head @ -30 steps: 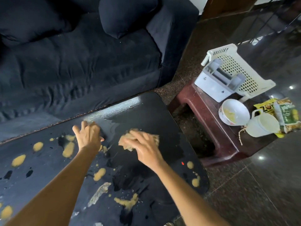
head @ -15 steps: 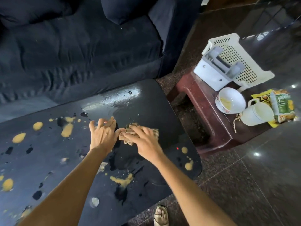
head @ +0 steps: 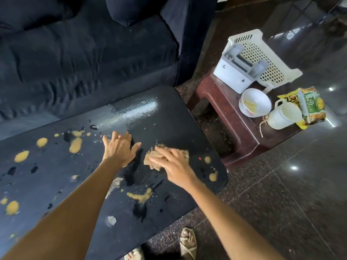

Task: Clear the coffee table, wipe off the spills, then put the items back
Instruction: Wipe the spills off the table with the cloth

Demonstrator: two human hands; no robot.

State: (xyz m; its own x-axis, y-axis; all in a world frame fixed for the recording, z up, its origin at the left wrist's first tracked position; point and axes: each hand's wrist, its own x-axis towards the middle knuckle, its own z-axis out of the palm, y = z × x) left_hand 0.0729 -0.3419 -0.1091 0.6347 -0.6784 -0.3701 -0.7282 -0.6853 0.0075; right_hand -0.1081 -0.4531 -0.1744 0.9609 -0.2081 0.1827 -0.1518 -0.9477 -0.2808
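Yellow spills (head: pixel 75 145) dot the left part of the tabletop (head: pixel 169 117), unwiped. I keep my left hand (head: pixel 120 149) spread flat near the tabletop's middle, probably to brace my lean. Just beside it, my right hand (head: pixel 172 164) presses open-palmed on the cloth (head: pixel 154 160), fingers extended, pinning it against the surface near the right edge so it scrubs. More spots (head: pixel 213 176) sit by the right front corner. The cleared bowl (head: pixel 255 102), mug (head: pixel 283 115) and packets (head: pixel 311 106) wait on the stool (head: pixel 225 102), off the tabletop.
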